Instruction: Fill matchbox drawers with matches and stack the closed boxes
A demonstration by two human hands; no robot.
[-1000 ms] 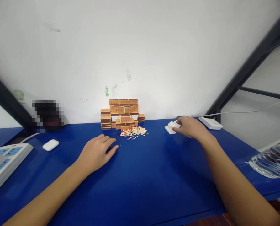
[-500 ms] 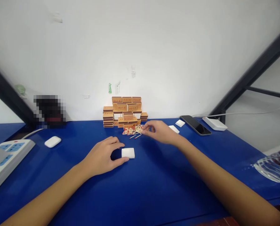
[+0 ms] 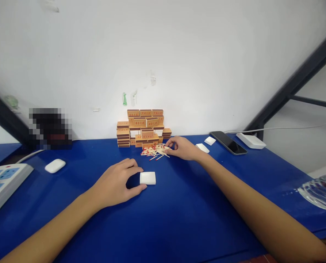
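- While the left hand frames a small white tray on the blue tabletop, its thumb lies along the near edge and its index finger along the far one, seemingly in a light pinch at the tray's left end.
- The right hand reaches to the right side of the loose match pile, thumb and index finger close together; whether a match is between them, I cannot tell.
- To work neatly, I would draw matches from the pile's loose fringe rather than its tangled middle, keep the red heads facing one way, and let the left hand only steady the tray, since squeezing could bend thin walls.
- The matchbox stack rises directly behind the pile, near the white wall, so fingertips should stay low and pull toward the person; a forward push could topple boxes.
- Right of the right hand lie two other white pieces, the nearer one just beside the wrist, then a smartphone; a wide swing that way might brush them.
- The most generous room is between the forearms, from the tray toward the table's near edge.
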